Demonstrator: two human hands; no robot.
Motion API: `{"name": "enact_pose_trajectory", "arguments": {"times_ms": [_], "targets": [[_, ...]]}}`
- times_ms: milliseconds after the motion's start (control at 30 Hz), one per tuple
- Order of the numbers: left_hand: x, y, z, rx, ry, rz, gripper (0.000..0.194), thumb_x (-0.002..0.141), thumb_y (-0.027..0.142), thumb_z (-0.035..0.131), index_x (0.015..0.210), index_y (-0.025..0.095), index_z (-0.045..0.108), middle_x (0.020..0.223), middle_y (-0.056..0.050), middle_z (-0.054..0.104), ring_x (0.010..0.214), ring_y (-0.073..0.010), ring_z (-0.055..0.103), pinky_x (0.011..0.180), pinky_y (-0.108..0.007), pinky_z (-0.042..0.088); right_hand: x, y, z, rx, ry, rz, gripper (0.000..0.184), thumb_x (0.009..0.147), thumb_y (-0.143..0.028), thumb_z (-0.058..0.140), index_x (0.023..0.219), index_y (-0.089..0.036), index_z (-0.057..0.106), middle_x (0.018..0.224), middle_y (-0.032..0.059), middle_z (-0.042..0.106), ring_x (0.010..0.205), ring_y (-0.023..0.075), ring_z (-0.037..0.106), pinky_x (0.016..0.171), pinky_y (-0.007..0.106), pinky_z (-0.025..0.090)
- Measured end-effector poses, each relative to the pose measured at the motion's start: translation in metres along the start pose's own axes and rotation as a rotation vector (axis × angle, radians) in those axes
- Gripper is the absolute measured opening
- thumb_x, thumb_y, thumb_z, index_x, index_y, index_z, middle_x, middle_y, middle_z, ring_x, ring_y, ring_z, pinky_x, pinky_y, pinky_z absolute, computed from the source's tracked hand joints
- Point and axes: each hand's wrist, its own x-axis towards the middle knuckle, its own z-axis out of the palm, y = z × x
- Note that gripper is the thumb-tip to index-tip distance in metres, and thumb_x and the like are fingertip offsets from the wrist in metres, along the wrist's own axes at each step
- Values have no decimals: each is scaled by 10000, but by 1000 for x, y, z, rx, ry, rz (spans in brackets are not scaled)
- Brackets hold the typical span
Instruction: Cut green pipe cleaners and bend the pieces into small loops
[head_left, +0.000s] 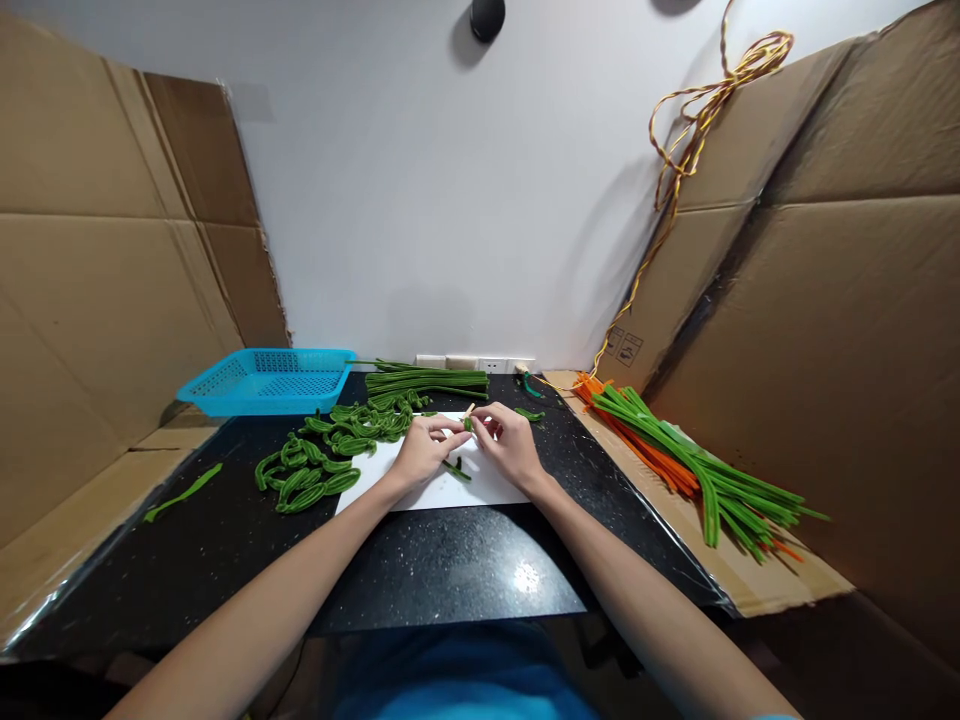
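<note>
My left hand and my right hand meet over a white sheet on the black tabletop. Between their fingertips is a small green pipe cleaner piece, pinched from both sides; its exact shape is partly covered by the fingers. A thin tan stick-like thing pokes up just behind it, and I cannot tell whether it is held. Beneath the hands, short green pipe cleaner offcuts lie on the sheet. Left of my left hand spreads a heap of looped green pipe cleaners.
Straight green pipe cleaners are bundled at the back. A blue plastic basket stands back left. Green pipe cleaners and orange ones lie on cardboard at right. Tall cardboard panels flank the table; a twisted cord hangs at right.
</note>
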Motion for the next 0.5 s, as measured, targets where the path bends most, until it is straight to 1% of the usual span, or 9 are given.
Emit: {"name": "enact_pose_trajectory", "arguments": {"times_ms": [67,133,267,367,500], "targets": [[0,-1,-1,14,13,14,391,763,492,782,868,116,799,933,-115,732,636,-125,579,570,-256,464,1,-2,0,60,-23,-25,181,966,-234,553,933,-192,726,842,33,685,630,128,561,626,251,434],[-1,-2,-2,76,38,48,351,797,463,763,883,125,805,928,-110,724,689,-145,605,599,-260,469,1,-4,0,82,-43,-34,181,962,-234,553,952,-192,729,848,39,686,629,128,563,624,254,440],[-5,0,-5,386,77,156,195,889,326,688,928,183,815,913,-73,714,740,-150,616,693,-269,467,0,-2,3,77,-76,-37,133,917,-216,593,967,-195,714,861,37,687,636,126,577,627,249,458],[-9,3,-6,558,63,193,159,910,244,655,932,208,809,923,-53,712,774,-154,628,747,-269,460,0,1,5,91,-89,-25,116,893,-194,596,947,-189,698,892,42,703,674,133,610,636,245,479],[-12,6,-7,620,28,202,178,930,239,628,929,221,804,938,-45,708,814,-165,637,748,-259,447,0,2,7,143,-106,20,103,880,-205,596,910,-192,694,879,41,721,678,138,639,630,241,505]]}}
